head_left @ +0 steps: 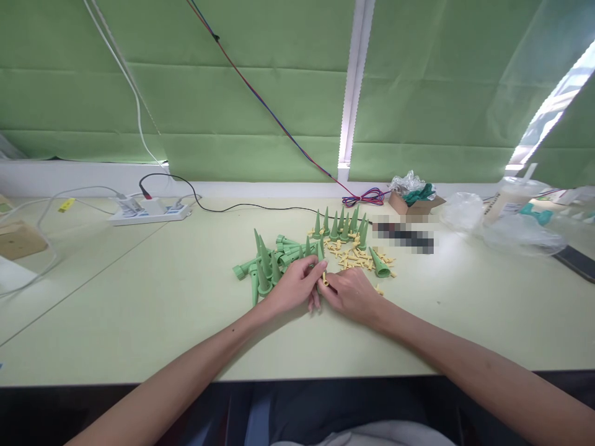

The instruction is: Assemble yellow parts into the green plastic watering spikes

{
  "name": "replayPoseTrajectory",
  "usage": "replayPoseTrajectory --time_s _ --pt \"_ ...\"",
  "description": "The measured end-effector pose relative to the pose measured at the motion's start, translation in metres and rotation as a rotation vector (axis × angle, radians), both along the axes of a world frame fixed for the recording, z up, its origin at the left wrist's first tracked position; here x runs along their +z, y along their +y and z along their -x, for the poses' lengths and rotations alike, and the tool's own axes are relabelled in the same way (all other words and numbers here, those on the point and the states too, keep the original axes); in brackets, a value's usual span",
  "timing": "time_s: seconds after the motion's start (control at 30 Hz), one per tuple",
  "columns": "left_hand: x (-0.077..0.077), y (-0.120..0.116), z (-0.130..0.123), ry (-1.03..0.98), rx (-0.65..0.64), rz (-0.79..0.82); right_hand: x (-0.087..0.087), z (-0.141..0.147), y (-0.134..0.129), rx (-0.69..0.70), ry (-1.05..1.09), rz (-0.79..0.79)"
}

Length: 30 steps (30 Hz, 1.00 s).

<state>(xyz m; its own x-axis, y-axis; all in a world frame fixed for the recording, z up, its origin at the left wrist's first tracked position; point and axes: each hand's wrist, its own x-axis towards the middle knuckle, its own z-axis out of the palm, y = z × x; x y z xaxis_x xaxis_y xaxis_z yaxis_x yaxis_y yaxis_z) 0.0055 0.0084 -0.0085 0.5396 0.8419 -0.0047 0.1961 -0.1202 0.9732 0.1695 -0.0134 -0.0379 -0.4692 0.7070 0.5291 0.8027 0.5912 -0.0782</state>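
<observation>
My left hand and my right hand meet over the table, fingers closed around a green plastic spike that they mostly hide. Between the fingertips shows a small yellow plastic fitting, its round open end facing me. Which fingers pinch the fitting, I cannot tell. By my left hand is a heap of green spikes, some upright, some lying down. Beyond my right hand, yellow fittings lie scattered. One green spike rests on its side there, near a standing group of spikes.
A power strip with plugs and cables sits at the back left. Behind the parts are a coiled red-blue wire and a small cardboard box. Right of these stand a plastic cup and clear bags.
</observation>
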Motion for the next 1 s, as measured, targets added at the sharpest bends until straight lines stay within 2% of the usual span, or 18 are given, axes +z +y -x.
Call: replayPoseTrajectory --time_s 0.63,1.0 --pt "0.0009 -0.0036 -0.0026 -0.038 0.002 -0.011 0.0007 0.0033 0.0006 -0.007 0.102 0.021" --pt "0.0012 -0.0028 -0.0018 0.001 0.002 -0.073 0.0034 0.0014 0.0013 0.047 0.162 0.061"
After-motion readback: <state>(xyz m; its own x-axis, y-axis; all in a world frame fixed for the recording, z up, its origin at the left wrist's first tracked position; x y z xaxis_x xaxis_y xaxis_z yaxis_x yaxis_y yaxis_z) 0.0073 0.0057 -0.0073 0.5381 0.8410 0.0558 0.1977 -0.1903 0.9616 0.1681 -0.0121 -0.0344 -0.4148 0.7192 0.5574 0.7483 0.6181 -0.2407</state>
